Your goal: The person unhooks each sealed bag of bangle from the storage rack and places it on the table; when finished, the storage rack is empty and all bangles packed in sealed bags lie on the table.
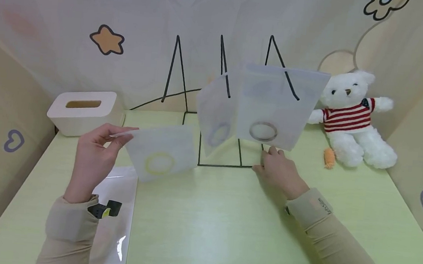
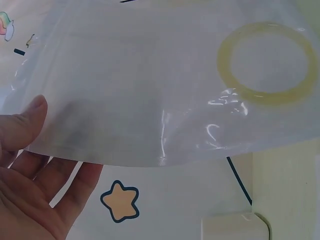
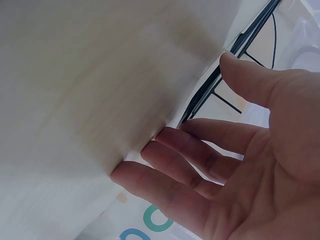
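Note:
My left hand point(image 1: 94, 154) pinches the edge of a translucent plastic bag point(image 1: 183, 144) with a yellow ring point(image 1: 159, 163) showing on it. In the left wrist view the thumb lies on one face of that bag, fingers behind it. My right hand point(image 1: 281, 171) touches the table beside the front bar of a black wire rack point(image 1: 223, 166), fingers extended. Two similar bags hang from the rack's arms: one point(image 1: 214, 106) has a bluish ring, the other point(image 1: 276, 108) a brownish ring point(image 1: 263, 131). The rack's left arm point(image 1: 180, 60) carries no bag.
On the table point(image 1: 205, 226), a flat glossy clear-white sheet or bag point(image 1: 113, 233) lies under my left forearm. At the back left stands a white tissue box point(image 1: 83, 112). A white teddy bear point(image 1: 352, 116) sits at the back right, with a small orange object point(image 1: 329, 158) near it.

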The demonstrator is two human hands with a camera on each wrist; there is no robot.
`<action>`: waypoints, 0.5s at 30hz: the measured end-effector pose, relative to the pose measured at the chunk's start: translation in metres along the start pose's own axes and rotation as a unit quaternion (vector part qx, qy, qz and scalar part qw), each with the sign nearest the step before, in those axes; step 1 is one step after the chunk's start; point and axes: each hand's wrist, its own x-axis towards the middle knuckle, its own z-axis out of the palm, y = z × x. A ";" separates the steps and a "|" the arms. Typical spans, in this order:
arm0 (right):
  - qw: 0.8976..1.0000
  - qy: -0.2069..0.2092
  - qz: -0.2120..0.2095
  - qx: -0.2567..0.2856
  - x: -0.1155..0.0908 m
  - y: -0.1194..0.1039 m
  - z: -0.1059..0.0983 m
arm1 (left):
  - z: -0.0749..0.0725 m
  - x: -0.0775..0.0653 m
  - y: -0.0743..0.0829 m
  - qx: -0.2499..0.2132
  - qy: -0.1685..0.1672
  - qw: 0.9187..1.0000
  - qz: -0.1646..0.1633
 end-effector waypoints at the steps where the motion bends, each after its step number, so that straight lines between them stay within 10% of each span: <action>1: 1.000 -0.001 0.001 0.001 0.000 0.000 0.000 | 0.000 0.000 -0.001 0.003 -0.002 1.000 -0.005; 15: 1.000 -0.001 -0.003 0.000 -0.001 0.001 0.001 | 0.004 0.003 -0.009 0.050 -0.024 0.998 -0.037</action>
